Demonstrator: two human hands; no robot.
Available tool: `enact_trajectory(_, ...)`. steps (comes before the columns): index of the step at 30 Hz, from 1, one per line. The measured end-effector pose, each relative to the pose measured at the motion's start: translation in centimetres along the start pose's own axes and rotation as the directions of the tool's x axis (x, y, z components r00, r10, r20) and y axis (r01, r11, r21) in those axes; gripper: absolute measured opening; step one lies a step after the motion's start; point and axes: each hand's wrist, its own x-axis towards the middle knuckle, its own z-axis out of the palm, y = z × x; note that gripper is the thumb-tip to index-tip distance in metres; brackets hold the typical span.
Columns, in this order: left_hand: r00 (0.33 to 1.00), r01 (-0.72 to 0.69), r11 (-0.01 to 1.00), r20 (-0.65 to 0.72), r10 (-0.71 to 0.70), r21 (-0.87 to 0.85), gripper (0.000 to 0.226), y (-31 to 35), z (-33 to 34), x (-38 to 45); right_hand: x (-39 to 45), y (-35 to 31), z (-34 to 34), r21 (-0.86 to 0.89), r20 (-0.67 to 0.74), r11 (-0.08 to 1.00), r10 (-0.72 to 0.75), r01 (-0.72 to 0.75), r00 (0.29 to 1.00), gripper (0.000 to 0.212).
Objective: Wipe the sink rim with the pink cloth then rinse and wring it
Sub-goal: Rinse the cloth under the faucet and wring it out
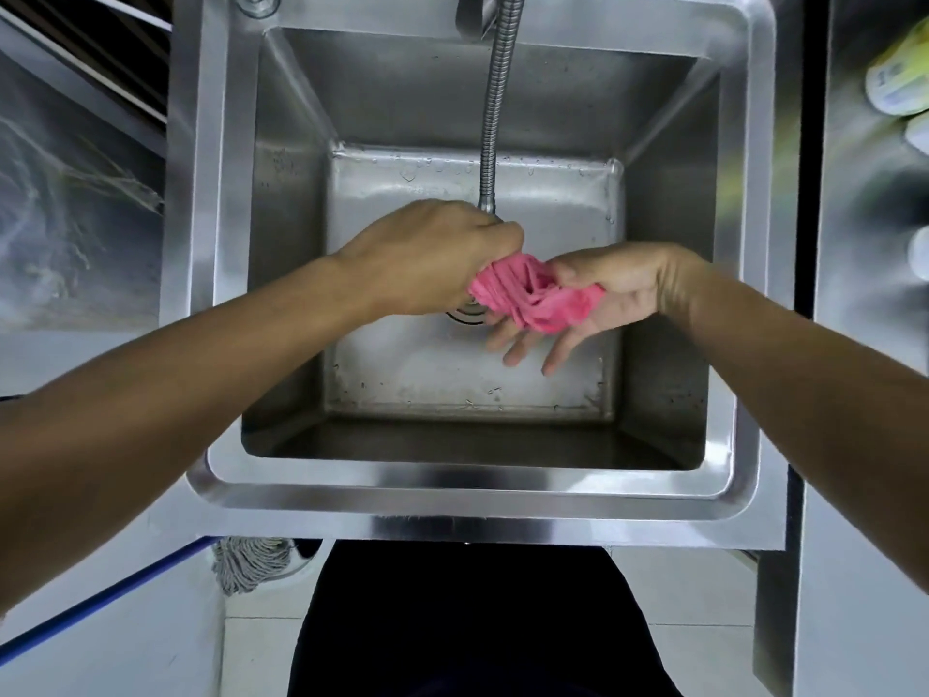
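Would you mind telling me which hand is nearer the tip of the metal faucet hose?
Left. The left hand sits just by the faucet hose tip; the right hand holds the pink cloth further right.

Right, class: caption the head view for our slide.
The left hand and right hand hold the bunched pink cloth over the sink.

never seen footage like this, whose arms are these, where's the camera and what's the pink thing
No machine here: one camera worn on a person's head looks down at their own bare arms. Below is a square stainless steel sink with a flexible metal tap hose hanging over it. The left hand curls round one end of a bunched pink cloth; the right hand pins the other end on its palm under the thumb, fingers straight. Both are above the round drain. Whether water is running, I cannot tell.
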Motion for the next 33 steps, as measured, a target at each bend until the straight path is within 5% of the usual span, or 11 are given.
enact_trajectory(2, 0.986, -0.126, 0.979, -0.087, 0.142, 0.162, 0.025, -0.2, 0.7, 0.0, 1.6, 0.5, 0.0, 0.061, 0.201, 0.998, -0.022, 0.01, 0.979, 0.081)
enact_trajectory(4, 0.978, -0.141, 0.946, -0.109, 0.179, 0.29, 0.028, -0.5, 1.5, -0.3, 2.6, 0.4, 0.8, 0.046, 0.219, 0.998, 0.029, -0.04, 0.975, 0.06)
enact_trajectory(7, 0.997, -0.032, 0.935, -0.054, 0.054, 0.354, 0.024, -0.1, 3.6, -1.3, 2.8, 0.3, 1.7, -0.149, -0.176, 0.982, 0.093, -0.12, 0.98, 0.037)
enact_trajectory(10, 0.966, 0.168, 0.94, 0.142, -0.218, 0.297, 0.023, 1.3, 6.2, -1.4, 4.6, 1.4, 2.3, -0.456, -0.536, 0.81, 0.082, -0.37, 0.84, 0.037)
enact_trajectory(13, 0.85, 0.372, 0.914, 0.335, -0.406, 0.165, 0.018, 2.1, 8.8, -0.8, 7.1, 3.5, 2.4, -0.549, -0.682, 0.691, -0.046, -0.469, 0.73, 0.029)
enact_trajectory(16, 0.79, 0.518, 0.855, 0.381, -0.48, 0.005, 0.024, 1.5, 10.9, -0.4, 8.1, 4.8, 1.9, -0.585, -0.745, 0.6, -0.132, -0.546, 0.653, 0.011)
enact_trajectory(22, 0.673, 0.635, 0.751, 0.608, -0.421, -0.183, 0.019, 0.5, 13.4, 0.6, 8.6, 6.9, 0.9, -0.726, -0.675, 0.238, -0.425, -0.645, 0.603, 0.028)
enact_trajectory(33, 0.469, 0.852, 0.402, 0.83, -0.302, -0.335, 0.027, -0.1, 14.2, 0.7, 9.4, 7.1, -0.5, -0.793, -0.533, -0.017, -0.464, -0.609, 0.708, 0.027)
